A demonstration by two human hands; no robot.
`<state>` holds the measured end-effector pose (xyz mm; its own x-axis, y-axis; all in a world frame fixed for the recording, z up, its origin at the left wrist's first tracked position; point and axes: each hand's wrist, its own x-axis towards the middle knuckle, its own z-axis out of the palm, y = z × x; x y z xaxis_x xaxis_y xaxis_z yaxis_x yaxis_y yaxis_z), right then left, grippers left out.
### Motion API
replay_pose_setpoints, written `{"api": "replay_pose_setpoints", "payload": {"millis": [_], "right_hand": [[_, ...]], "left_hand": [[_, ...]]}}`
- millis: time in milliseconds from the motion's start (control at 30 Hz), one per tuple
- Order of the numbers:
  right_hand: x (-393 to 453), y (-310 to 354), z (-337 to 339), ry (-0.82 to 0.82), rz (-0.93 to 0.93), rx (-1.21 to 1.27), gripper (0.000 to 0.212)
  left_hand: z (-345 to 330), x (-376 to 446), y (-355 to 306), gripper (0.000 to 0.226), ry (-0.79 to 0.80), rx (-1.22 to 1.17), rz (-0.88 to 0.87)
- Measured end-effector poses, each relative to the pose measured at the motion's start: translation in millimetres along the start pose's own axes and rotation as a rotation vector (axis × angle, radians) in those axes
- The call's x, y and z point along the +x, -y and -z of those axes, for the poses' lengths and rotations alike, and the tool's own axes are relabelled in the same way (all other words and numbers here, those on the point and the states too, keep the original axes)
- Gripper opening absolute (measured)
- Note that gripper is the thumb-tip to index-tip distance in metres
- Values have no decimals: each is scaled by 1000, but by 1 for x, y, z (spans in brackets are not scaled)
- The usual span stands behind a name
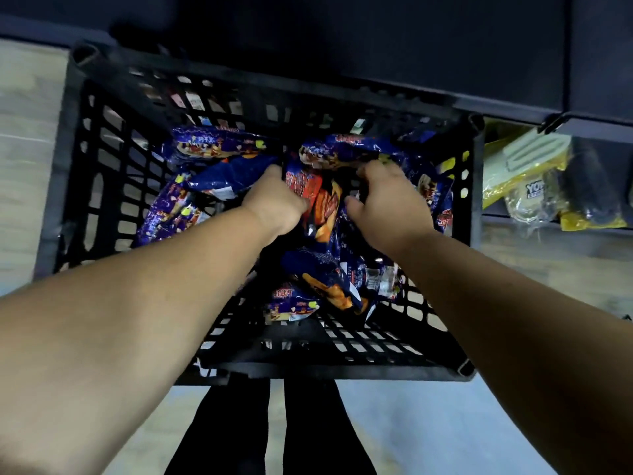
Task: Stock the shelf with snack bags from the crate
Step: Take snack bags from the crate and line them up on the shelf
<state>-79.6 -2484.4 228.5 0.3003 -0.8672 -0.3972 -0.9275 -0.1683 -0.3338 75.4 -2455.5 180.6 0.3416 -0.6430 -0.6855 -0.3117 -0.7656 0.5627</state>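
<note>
Both hands, left (274, 204) and right (387, 200), grip glossy blue-and-orange snack bags (318, 197) in the black crate (102, 138).

Blue snack bags (222, 145) with orange-red print fill a black lattice crate (102, 173).

1. Yellow packets (524, 173) lie at the right edge, one with a label reading "YO".
2. A pale wood-look floor (27, 138) runs along the left.
3. Black trouser legs (308, 426) stand at the bottom.
</note>
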Motion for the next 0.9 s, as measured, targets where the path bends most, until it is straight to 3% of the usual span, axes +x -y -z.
{"api": "replay_pose_setpoints", "payload": {"millis": [67, 167, 267, 367, 500, 600, 733, 900], "right_hand": [[4, 4, 8, -108, 5, 6, 46], [10, 11, 17, -206, 30, -99, 68], [21, 17, 17, -150, 44, -196, 81], [35, 20, 13, -129, 1, -177, 71], [41, 18, 9, -34, -24, -291, 57], [29, 22, 8, -2, 122, -325, 47], [-5, 21, -10, 170, 294, -515, 46], [-29, 10, -34, 392, 289, -679, 50]], "left_hand": [[17, -6, 8, 47, 37, 47, -46], [43, -11, 12, 64, 69, 181, -99], [62, -13, 11, 73, 53, 376, -151], [70, -16, 9, 69, 24, 609, -226], [69, -20, 13, 61, 4, 738, -247], [75, -24, 12, 58, -17, 746, -224], [86, -28, 4, 55, -28, 815, -197], [84, -26, 4, 53, -2, 860, -198]]}}
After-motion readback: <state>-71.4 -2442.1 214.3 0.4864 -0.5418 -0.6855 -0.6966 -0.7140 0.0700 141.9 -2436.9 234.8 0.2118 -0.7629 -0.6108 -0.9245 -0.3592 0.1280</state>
